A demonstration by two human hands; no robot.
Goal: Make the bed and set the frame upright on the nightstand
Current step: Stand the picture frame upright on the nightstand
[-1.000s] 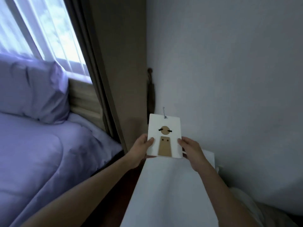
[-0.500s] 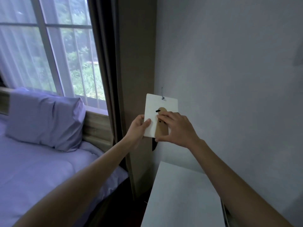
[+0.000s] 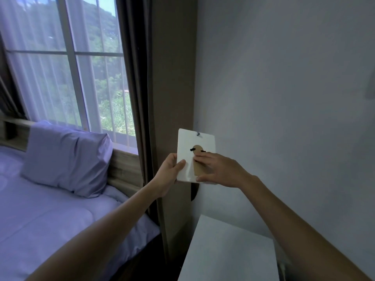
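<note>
I hold a small white frame (image 3: 186, 142) in the air with its back toward me, above the white nightstand (image 3: 227, 252). My left hand (image 3: 169, 173) grips its left edge. My right hand (image 3: 218, 169) has fingers on the brown cardboard stand (image 3: 197, 151) on the frame's back, thumb under the lower edge. A small metal hanger sits at the frame's top. The bed (image 3: 50, 220) with lilac bedding lies at left, smooth, with a lilac pillow (image 3: 67, 157) against the wooden headboard (image 3: 123, 169).
A window (image 3: 71, 67) with sheer curtain is behind the headboard. A dark drape (image 3: 140, 98) hangs between bed and nightstand. A plain wall (image 3: 284, 98) runs along the right. A dark object (image 3: 193, 191) hangs on the wall below the frame.
The view has risen from the nightstand toward the window. The frame came up off the nightstand, and my right hand moved from its right edge onto the brown stand.
</note>
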